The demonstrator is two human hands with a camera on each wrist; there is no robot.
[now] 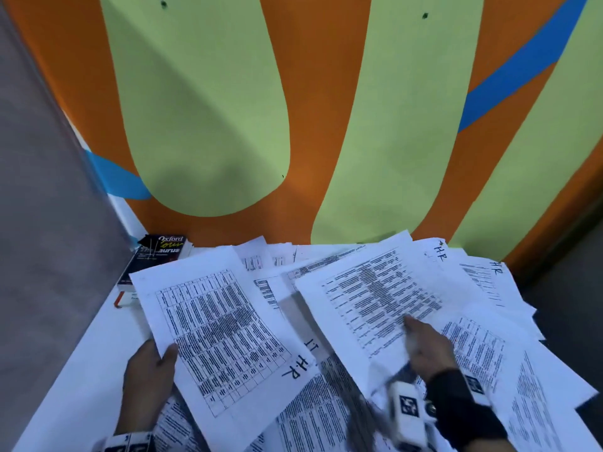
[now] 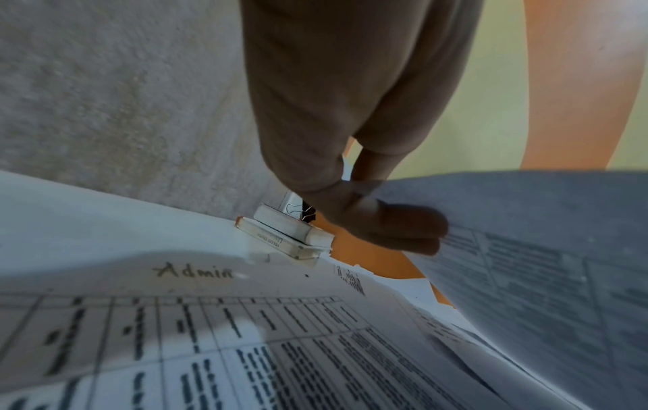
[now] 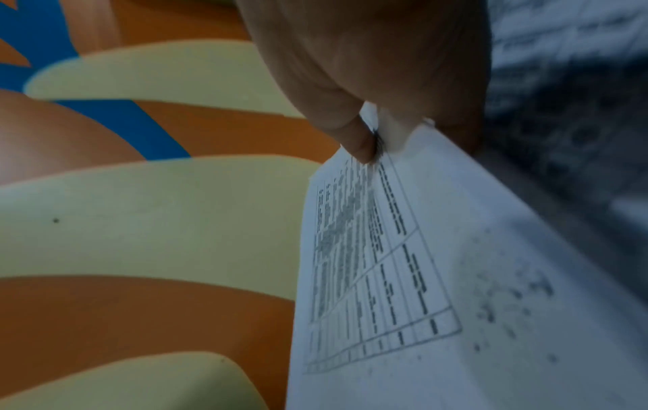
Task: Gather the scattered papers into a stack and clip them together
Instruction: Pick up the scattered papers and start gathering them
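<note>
Printed sheets lie scattered and overlapping across a white table (image 1: 81, 363). My left hand (image 1: 160, 353) grips the near-left edge of a table-printed sheet marked "H.R" (image 1: 222, 327), thumb on top; in the left wrist view the left hand (image 2: 403, 230) holds this lifted sheet (image 2: 543, 277) above a page marked "Admin" (image 2: 196, 319). My right hand (image 1: 414, 331) pinches another printed sheet (image 1: 375, 288), raised off the pile. The right wrist view shows the right hand (image 3: 385, 130) pinching that sheet (image 3: 403, 277) between thumb and fingers. A black binder clip (image 2: 304, 214) rests on the books.
Two stacked books (image 1: 153, 259) sit at the table's back left corner against the orange and green wall (image 1: 202, 125). A grey wall (image 1: 39, 190) borders the left side. Papers overhang the table's right edge (image 1: 535, 321).
</note>
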